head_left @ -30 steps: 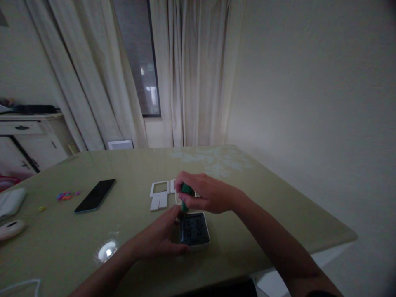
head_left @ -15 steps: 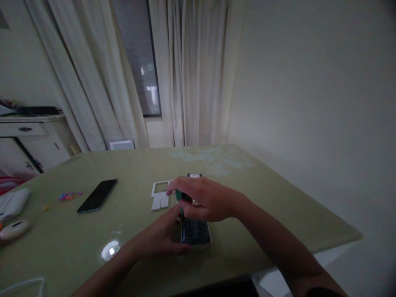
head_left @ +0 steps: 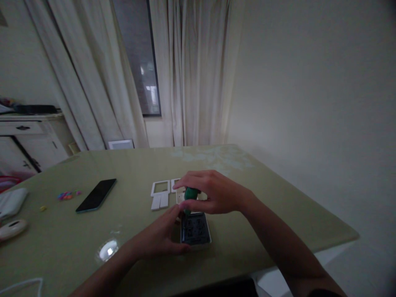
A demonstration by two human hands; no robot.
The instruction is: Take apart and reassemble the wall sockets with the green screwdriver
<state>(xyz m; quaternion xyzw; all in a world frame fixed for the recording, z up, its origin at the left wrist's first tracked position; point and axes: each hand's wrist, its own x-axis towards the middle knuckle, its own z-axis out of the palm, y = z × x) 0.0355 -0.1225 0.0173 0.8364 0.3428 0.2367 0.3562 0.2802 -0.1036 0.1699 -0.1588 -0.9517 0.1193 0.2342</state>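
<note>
My right hand (head_left: 213, 193) is closed round a green-handled screwdriver (head_left: 189, 194), held upright with its tip down on the far edge of a square white switch module (head_left: 195, 229) that lies on the table with its dark inside facing up. My left hand (head_left: 159, 238) grips the module's left side, thumb along its near edge. Just beyond lie a white square frame (head_left: 160, 187) and two small white rocker pieces (head_left: 159, 201).
The olive-green table (head_left: 262, 194) ends at its right and near edges. A black phone (head_left: 96, 194) lies to the left, with small colourful bits (head_left: 66, 195), white objects (head_left: 10, 202) at the far left and a white cable (head_left: 21, 284). Curtains and a wall stand behind.
My right hand's fingers have shifted round the screwdriver handle as it turns on the spot. The left hand and the module have stayed put.
</note>
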